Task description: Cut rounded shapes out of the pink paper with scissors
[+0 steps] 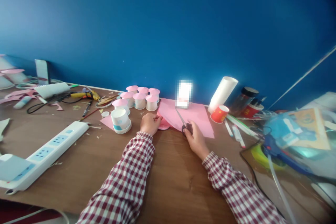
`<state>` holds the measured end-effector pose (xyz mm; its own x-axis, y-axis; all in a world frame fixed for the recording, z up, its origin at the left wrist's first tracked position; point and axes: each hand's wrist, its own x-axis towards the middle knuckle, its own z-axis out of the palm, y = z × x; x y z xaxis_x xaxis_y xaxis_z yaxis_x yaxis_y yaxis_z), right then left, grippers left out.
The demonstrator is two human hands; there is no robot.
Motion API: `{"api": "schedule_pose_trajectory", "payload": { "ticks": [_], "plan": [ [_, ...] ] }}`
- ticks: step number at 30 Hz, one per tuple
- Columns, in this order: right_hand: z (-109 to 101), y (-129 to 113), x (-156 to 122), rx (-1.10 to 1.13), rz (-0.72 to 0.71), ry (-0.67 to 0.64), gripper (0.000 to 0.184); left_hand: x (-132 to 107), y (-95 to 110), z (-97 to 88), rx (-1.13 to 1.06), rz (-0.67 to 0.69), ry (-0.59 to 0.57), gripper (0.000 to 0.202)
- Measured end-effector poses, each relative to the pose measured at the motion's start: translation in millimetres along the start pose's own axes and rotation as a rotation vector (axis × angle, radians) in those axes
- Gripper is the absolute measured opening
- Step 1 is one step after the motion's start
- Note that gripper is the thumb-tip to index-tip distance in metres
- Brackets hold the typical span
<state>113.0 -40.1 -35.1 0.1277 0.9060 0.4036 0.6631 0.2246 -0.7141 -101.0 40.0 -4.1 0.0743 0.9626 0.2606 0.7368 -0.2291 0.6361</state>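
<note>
My right hand (196, 139) is closed round the dark handles of a pair of scissors (180, 115). Their blades point away from me and lie over a large pink paper sheet (202, 120) near the wall. To the left, my left hand (149, 124) has its fingers pinched at the left edge of the pink paper. Pink pieces (164, 123) show just beside its fingertips; their outline is partly covered. Left of that hand stands a white paper cup (119, 117), upside down, and behind it are several cups with pink paper tops (140, 97).
A white power strip (52, 147) lies at the left, with a yellow glue gun (89, 94) beyond it. A paper roll (224, 92), a red paper cup (219, 114) and markers (238, 136) are at the right. A blue-handled tool (283, 159) lies farther right.
</note>
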Motion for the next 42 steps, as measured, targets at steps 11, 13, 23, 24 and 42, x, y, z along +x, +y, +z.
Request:
{"api": "schedule_pose_trajectory", "payload": {
  "ticks": [11, 13, 23, 24, 42],
  "plan": [
    [0, 0, 1, -0.005, 0.007, -0.008, 0.044, -13, 17, -1.8, 0.213, 0.244, -0.218, 0.036],
    [-1, 0, 1, -0.004, 0.009, -0.007, 0.044, -12, 17, -1.9, 0.250, 0.257, -0.240, 0.026],
    [0, 0, 0, -0.007, 0.015, -0.012, 0.044, -11, 21, -1.1, 0.354, 0.293, -0.285, 0.028],
    [0, 0, 0, -0.010, 0.017, -0.012, 0.044, -10, 21, -1.1, 0.377, 0.289, -0.282, 0.029],
    [3, 5, 0, 0.017, 0.032, -0.008, 0.046, -11, 12, -21.3, 0.168, 0.080, 0.284, 0.030]
  ]
}}
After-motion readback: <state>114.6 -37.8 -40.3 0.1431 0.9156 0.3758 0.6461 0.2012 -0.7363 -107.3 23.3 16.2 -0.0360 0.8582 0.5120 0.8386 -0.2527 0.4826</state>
